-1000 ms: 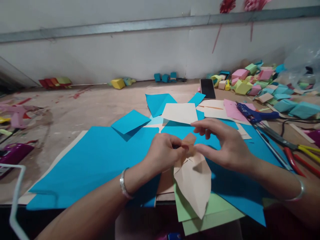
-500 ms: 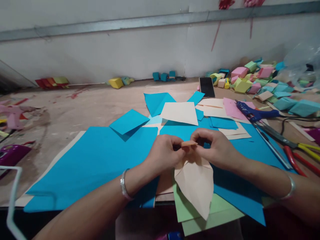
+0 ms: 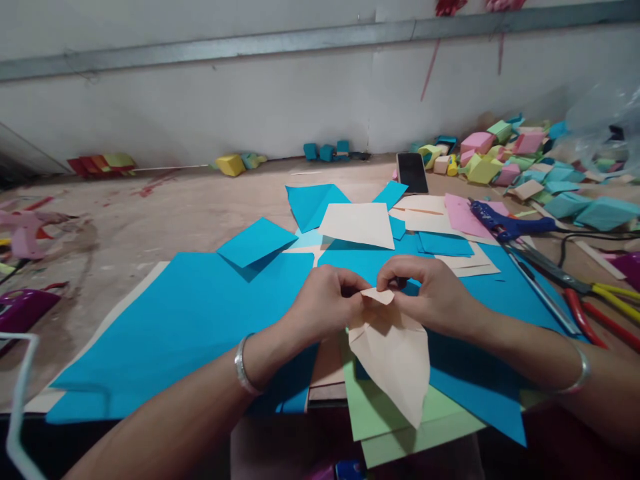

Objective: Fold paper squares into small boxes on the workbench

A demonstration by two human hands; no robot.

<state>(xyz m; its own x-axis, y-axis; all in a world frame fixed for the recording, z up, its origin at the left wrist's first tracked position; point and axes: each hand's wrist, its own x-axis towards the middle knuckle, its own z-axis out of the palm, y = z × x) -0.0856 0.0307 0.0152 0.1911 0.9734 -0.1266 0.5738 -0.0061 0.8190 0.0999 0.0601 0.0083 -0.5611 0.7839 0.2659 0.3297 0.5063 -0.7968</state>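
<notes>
Tabletop, hands pinching cream paper, long axis and tip toward wearer

Pretty scuffed light-brown table, ngl: big bright-blue paper sheets up front, a black-screened phone further back, and a heap of pastel folded-paper shapes off to the right.

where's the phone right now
In the head view, the phone lies right of centre at the back of the table, just left of the colourful paper pile.
</notes>
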